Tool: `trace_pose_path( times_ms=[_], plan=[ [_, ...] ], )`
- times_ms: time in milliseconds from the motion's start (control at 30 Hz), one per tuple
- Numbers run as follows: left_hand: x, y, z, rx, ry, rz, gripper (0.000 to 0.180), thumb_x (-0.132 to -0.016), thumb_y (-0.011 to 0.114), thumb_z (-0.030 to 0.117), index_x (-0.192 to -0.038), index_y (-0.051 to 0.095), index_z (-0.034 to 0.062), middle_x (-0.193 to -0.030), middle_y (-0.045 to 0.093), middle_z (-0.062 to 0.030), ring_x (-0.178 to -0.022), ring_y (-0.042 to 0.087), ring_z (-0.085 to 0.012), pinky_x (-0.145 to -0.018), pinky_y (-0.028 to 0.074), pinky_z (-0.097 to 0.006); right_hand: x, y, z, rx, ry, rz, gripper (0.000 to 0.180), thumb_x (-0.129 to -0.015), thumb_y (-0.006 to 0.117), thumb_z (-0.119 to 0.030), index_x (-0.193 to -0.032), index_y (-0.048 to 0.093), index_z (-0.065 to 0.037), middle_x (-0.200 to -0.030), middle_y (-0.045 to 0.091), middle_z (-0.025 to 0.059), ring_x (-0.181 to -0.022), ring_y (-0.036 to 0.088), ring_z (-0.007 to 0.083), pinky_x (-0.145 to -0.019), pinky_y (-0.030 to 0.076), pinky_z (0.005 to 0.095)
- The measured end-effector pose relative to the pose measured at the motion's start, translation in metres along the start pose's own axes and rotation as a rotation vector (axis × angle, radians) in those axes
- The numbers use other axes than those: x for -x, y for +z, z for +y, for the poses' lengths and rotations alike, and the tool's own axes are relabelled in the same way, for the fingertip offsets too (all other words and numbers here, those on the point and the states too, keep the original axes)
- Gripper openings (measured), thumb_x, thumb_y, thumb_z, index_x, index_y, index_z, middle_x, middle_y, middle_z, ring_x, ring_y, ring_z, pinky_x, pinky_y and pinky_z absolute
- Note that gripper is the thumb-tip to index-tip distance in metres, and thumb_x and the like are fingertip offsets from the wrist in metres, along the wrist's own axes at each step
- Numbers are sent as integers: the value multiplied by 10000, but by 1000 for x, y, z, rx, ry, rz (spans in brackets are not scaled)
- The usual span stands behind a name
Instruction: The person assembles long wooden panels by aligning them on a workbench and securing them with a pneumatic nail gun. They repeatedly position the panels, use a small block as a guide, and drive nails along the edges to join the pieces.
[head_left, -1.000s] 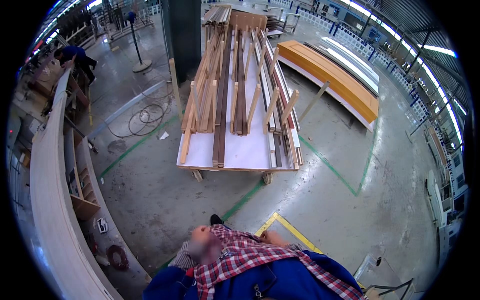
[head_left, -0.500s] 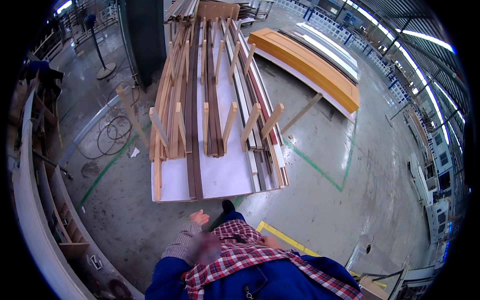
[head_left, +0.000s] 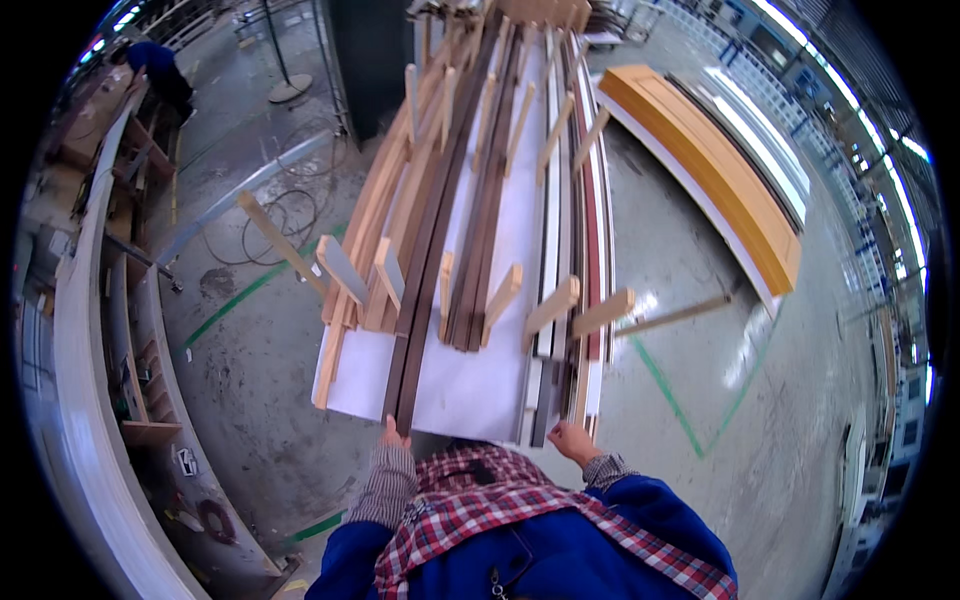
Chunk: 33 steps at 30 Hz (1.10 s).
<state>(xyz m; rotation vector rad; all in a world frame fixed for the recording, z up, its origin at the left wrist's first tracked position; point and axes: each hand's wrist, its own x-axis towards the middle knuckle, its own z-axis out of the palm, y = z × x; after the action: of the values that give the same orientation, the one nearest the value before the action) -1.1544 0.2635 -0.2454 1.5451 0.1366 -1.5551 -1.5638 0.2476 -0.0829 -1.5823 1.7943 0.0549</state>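
Observation:
Long dark brown strips (head_left: 408,360) lie lengthwise on a white-topped rack (head_left: 465,400), their near ends at its front edge. At those ends is my left hand (head_left: 396,434), thumb upward and fingers closed against them; part of the grip is hidden. My right hand (head_left: 573,442) is at the rack's front right corner with curled fingers. Its fingertips meet the end of a dark grey strip (head_left: 545,400), but what they pinch cannot be made out. Upright wooden pegs (head_left: 503,305) separate the rows of strips.
An orange panel stack (head_left: 710,165) stands to the right, beyond green floor lines (head_left: 668,400). Along the left runs a curved-looking bench (head_left: 85,400) with shelves. A hose (head_left: 280,225) lies on the floor near a dark pillar (head_left: 375,70). Another person (head_left: 160,75) bends over at far left.
I have come closer to the rack. My left hand has moved up to the brown strips, and my right hand has risen from my side to the rack's right corner.

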Motion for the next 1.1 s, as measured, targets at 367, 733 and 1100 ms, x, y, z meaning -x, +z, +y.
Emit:
trace_pose_path(
  times_ms=[367,733,1100],
  plan=[
    [173,47,59,-311,232,-17,427,-749,699,413,-631,591,17,-540,505,-24,-459,492,-126,-396,385,-269,-93,-3,-106,-34,-416,-265,367,-821,569,-366,-918,625,-17,-839,651,162,-753,629,290,-690,497,370],
    [446,-149,11,-695,135,42,273,-743,699,333,-827,702,73,-603,594,-38,-598,562,-99,-528,440,-265,-150,-49,-288,-1825,-97,-587,554,-869,443,-527,-953,565,6,-880,618,140,-814,594,283,-778,487,411],
    [452,-137,-24,-1314,323,897,392,-677,612,515,-757,653,133,-702,643,-138,-680,629,-336,-599,489,-453,-87,-48,-337,-1743,-108,-351,369,-823,597,-458,-710,449,-139,-561,384,-51,-477,378,77,-457,349,241]
  ],
)
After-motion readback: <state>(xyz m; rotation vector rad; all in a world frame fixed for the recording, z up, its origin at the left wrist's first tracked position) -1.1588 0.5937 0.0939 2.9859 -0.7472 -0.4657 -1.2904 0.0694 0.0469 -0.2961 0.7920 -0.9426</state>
